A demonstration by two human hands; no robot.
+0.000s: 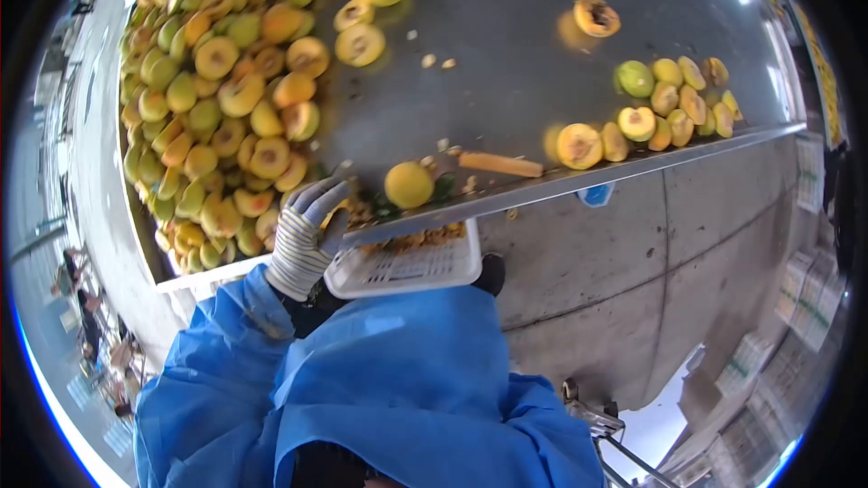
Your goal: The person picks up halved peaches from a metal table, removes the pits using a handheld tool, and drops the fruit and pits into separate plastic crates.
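— Scraps [418, 239] of fruit are seen lying in a white perforated tray [407, 284], which is tucked just under the near edge of the steel table [515, 72]. Where is the left hand placed against it?

— The gloved left hand [307, 228] is set at the tray's left corner, at the table's lip, with the fingers curled up over the edge. Whether the tray, a scrap or nothing at all is clasped cannot be told, since the palm is turned away. The right hand is not seen.

— And what is found nearest?

— A whole yellow fruit [409, 184] is seated on the table just to the right of the fingers, close to the edge and just beyond the tray's far rim. An orange strip [499, 164] lies farther right, its long axis run along the edge.

— How is the room around divided?

— On the left the hand is hemmed in by a heaped pile of halved fruit [217, 99]. A smaller cluster [669, 113] is gathered well apart at the right end. Between them bare steel is left open. The tray's long side is laid parallel to the table's edge, with concrete floor [615, 253] below it.
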